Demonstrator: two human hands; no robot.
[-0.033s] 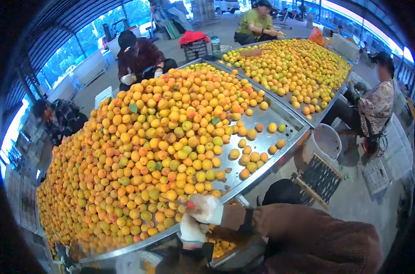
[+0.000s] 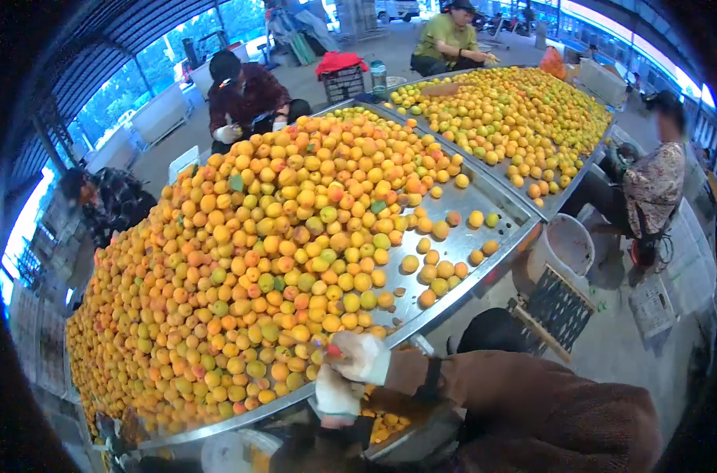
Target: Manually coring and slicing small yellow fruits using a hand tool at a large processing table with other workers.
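Both my hands wear white gloves and meet above the near metal rim of a table (image 2: 445,303) heaped with apricots (image 2: 271,236). My right hand (image 2: 361,359) is closed, with a small red thing (image 2: 334,350) showing at its fingertips; its kind is not clear. Just below, my left hand (image 2: 337,392) is curled close against the right one. Its fingertips are partly covered, and what they hold, if anything, cannot be made out. Under the hands, more apricots (image 2: 386,426) lie in a container below the table's edge.
A second table of apricots (image 2: 524,130) adjoins at the back right. Several people sit around, one (image 2: 659,177) at right. Near that person stand a white bucket (image 2: 569,243) and a dark slatted crate (image 2: 555,309). A pale tub (image 2: 236,451) is below the near rim.
The whole view has shifted slightly. A thin strip that stuck out leftward from my fingers no longer shows. My hands stay together at the table's rim.
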